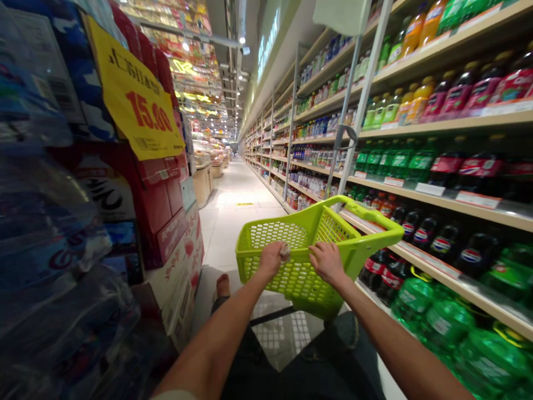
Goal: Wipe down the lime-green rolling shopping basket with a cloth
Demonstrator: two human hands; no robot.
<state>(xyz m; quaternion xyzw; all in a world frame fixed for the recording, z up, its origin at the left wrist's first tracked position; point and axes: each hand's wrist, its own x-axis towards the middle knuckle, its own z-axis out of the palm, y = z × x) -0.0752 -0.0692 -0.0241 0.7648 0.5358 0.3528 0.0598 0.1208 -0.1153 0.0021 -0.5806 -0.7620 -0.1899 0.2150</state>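
A lime-green shopping cart (266, 278) with a perforated basket stands in front of me, turned so that its side faces me and its handle (387, 228) points right. My left hand (270, 261) is closed at the top rim of the near side. A small pale, crumpled-looking thing shows at its fingers, too unclear to name. My right hand (327, 263) is closed over the same rim further right, fingers curled to the inside. What shows of the basket's inside holds no goods.
Shelves of bottled drinks (420, 158) line the right side, close to the cart handle. Stacked drink boxes (158, 216) and wrapped bottle packs (54, 250) crowd the left, under a yellow price sign (141, 105). A pale tiled aisle (233, 194) runs ahead.
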